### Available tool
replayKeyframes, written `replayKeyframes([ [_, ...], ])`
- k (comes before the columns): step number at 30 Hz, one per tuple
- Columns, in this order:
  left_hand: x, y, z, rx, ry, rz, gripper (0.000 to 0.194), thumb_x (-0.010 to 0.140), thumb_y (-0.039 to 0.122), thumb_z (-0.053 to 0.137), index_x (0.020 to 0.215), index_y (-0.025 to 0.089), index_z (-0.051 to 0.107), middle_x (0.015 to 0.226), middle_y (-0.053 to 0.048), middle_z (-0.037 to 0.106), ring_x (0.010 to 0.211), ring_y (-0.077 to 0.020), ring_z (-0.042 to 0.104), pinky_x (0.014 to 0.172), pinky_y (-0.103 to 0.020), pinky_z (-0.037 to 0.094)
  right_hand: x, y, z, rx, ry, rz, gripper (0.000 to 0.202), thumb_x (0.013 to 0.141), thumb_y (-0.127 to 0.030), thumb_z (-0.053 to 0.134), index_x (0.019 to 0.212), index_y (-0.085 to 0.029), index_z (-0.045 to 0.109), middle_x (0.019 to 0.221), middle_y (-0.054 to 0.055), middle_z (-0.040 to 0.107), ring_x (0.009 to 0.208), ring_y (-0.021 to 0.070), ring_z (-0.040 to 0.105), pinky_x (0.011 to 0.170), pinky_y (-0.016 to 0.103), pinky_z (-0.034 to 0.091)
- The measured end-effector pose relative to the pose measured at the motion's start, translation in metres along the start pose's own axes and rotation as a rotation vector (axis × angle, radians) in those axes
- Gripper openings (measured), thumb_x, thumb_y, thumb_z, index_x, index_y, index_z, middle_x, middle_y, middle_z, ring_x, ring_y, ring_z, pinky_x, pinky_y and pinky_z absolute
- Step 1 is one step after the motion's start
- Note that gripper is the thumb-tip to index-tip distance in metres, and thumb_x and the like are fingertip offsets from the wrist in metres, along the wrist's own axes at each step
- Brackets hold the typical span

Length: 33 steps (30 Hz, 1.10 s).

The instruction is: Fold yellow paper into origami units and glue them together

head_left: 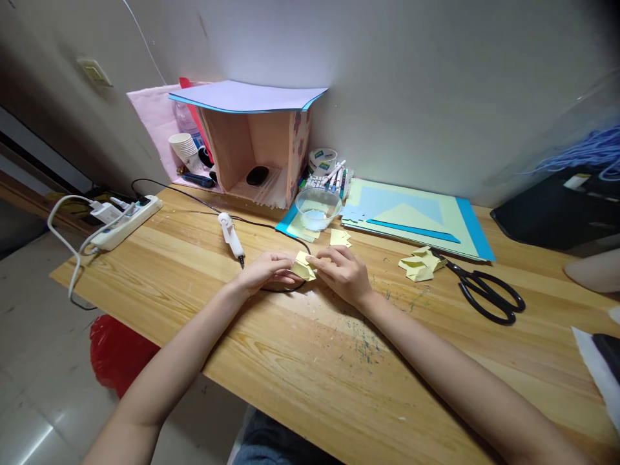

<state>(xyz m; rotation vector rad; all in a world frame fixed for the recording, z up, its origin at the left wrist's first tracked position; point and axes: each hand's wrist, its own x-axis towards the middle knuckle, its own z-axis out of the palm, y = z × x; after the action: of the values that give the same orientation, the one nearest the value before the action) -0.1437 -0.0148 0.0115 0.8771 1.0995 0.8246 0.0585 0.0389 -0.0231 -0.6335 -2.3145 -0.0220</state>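
Between my two hands is a small folded piece of yellow paper [304, 267], held just above the wooden table. My left hand [268, 272] pinches its left side with thumb and fingers. On its right edge, the thumb and fingertips of my right hand [343, 271] are closed. Just beyond the right hand lies another cut yellow paper piece [340, 237]. Further right, a small pile of folded yellow paper [420, 265] touches the blades of black-handled scissors [489, 294]. A white glue gun [230, 236] rests left of my hands, its black cord running behind them.
A clear plastic bowl [318, 208] stands behind my hands, near markers and tape rolls [322, 160]. Sheets of yellow and blue paper [465, 219] are stacked at the back right. An open cardboard box [256, 148] stands at the back. A white power strip [130, 223] sits at the left edge.
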Motion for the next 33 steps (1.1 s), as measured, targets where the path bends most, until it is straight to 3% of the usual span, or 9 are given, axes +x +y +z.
replayKeyframes([
  [11, 0.002, -0.002, -0.001, -0.005, 0.035, -0.033, 0.029, 0.067, 0.027, 0.066, 0.088, 0.008, 0.068, 0.087, -0.01, 0.069, 0.075, -0.0147, 0.065, 0.069, -0.02, 0.051, 0.003, -0.002, 0.0, -0.078, -0.013, -0.088, 0.022, 0.084, -0.019, 0.05, 0.099, -0.026, 0.064, 0.088, 0.003, 0.066, 0.089, 0.0173, 0.051, 0.07, 0.027, 0.044],
  [17, 0.002, -0.003, -0.002, 0.012, 0.023, -0.008, 0.036, 0.069, 0.036, 0.066, 0.094, 0.01, 0.068, 0.094, -0.011, 0.068, 0.082, -0.0164, 0.064, 0.072, -0.021, 0.05, 0.002, -0.002, 0.0, -0.063, -0.054, -0.076, 0.026, 0.084, -0.017, 0.049, 0.104, -0.028, 0.062, 0.09, 0.004, 0.065, 0.091, 0.0183, 0.051, 0.072, 0.029, 0.044],
  [24, 0.006, -0.006, 0.002, 0.129, 0.182, 0.025, 0.036, 0.063, 0.043, 0.068, 0.072, 0.009, 0.069, 0.073, -0.007, 0.068, 0.066, -0.0147, 0.062, 0.066, -0.024, 0.051, 0.002, -0.003, 0.0, -0.008, -0.081, -0.072, 0.028, 0.084, -0.017, 0.048, 0.105, -0.029, 0.061, 0.091, 0.004, 0.064, 0.091, 0.0186, 0.051, 0.074, 0.03, 0.045],
  [27, 0.007, -0.007, 0.002, 0.164, 0.219, 0.059, 0.036, 0.062, 0.043, 0.069, 0.074, 0.009, 0.069, 0.073, -0.007, 0.068, 0.067, -0.0158, 0.062, 0.065, -0.025, 0.05, 0.004, -0.007, 0.0, 0.118, -0.058, 0.003, 0.025, 0.082, -0.019, 0.049, 0.102, -0.026, 0.062, 0.095, 0.005, 0.063, 0.093, 0.0197, 0.05, 0.078, 0.033, 0.045],
  [30, 0.009, -0.009, 0.002, 0.19, 0.241, 0.109, 0.036, 0.062, 0.042, 0.068, 0.075, 0.009, 0.069, 0.078, -0.008, 0.068, 0.071, -0.017, 0.063, 0.066, -0.025, 0.051, 0.006, -0.012, 0.001, 0.322, -0.033, 0.215, 0.023, 0.085, -0.021, 0.044, 0.102, -0.021, 0.059, 0.099, 0.007, 0.06, 0.094, 0.0195, 0.051, 0.081, 0.034, 0.043],
  [33, 0.012, -0.012, 0.004, 0.207, 0.251, 0.147, 0.035, 0.064, 0.042, 0.067, 0.074, 0.009, 0.069, 0.076, -0.008, 0.068, 0.068, -0.0165, 0.063, 0.065, -0.025, 0.051, 0.008, -0.017, 0.003, 0.541, -0.09, 0.429, 0.023, 0.086, -0.029, 0.042, 0.101, -0.019, 0.055, 0.093, 0.006, 0.058, 0.08, 0.0162, 0.053, 0.069, 0.029, 0.044],
])
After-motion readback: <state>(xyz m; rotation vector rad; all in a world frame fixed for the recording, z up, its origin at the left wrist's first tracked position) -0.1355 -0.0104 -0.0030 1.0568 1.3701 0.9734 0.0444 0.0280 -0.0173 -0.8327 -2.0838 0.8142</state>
